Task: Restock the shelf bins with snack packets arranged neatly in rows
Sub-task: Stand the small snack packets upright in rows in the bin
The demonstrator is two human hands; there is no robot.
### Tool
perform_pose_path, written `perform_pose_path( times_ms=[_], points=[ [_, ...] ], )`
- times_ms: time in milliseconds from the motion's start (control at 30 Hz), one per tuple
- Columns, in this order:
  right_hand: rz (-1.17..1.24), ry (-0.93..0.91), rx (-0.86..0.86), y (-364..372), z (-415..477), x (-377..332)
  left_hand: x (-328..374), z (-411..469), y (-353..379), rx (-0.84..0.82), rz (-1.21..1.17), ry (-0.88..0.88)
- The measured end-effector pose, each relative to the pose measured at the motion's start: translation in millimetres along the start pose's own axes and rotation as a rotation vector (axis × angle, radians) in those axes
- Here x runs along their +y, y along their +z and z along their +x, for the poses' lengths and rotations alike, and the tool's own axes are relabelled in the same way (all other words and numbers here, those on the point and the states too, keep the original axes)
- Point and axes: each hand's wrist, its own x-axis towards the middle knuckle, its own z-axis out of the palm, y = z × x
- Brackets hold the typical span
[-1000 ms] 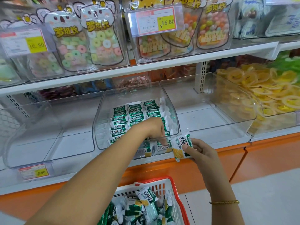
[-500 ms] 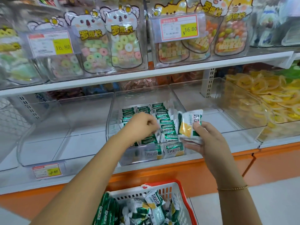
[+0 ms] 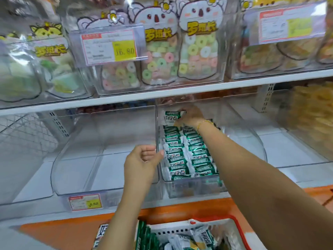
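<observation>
A clear plastic bin (image 3: 191,188) on the lower shelf holds green-and-white snack packets (image 3: 187,156) lined up in rows. My right hand (image 3: 191,116) reaches to the back of this bin and grips one packet (image 3: 172,118) above the far end of the rows. My left hand (image 3: 142,159) hovers at the bin's left wall with fingers loosely curled and holds nothing. Below, a red-and-white basket (image 3: 239,230) contains several more of the same packets (image 3: 203,237).
An empty clear bin (image 3: 86,159) with a price tag (image 3: 84,201) stands left of the stocked one, another clear bin (image 3: 252,141) to its right. Bags of ring candy (image 3: 162,64) fill the upper shelf. An orange base (image 3: 162,212) runs under the shelf.
My right hand carried its packet from the bin's front right to the back of the bin. My left hand withdrew from the packets to the bin's left side. The camera moved closer.
</observation>
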Motion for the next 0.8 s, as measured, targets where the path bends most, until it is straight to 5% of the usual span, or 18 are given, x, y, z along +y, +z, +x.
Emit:
perform_pose_path(
  times_ms=[233,467,633,800],
  points=[
    [0.186,0.05,0.191,40,30,17,-4,6,-2,-0.062,-0.097,-0.053],
    [0.153,0.141,0.136,28,15,1,7,-8,-4,0.019,0.075,0.087],
    [0.075,-0.056,-0.167,-17,-73,-5,11,-57,-18,0.152,0.036,0.361],
    [0.064,-0.148,-0.414,-31,-180,18,-9,-117,-8,-0.024,-0.04,0.285]
  ],
)
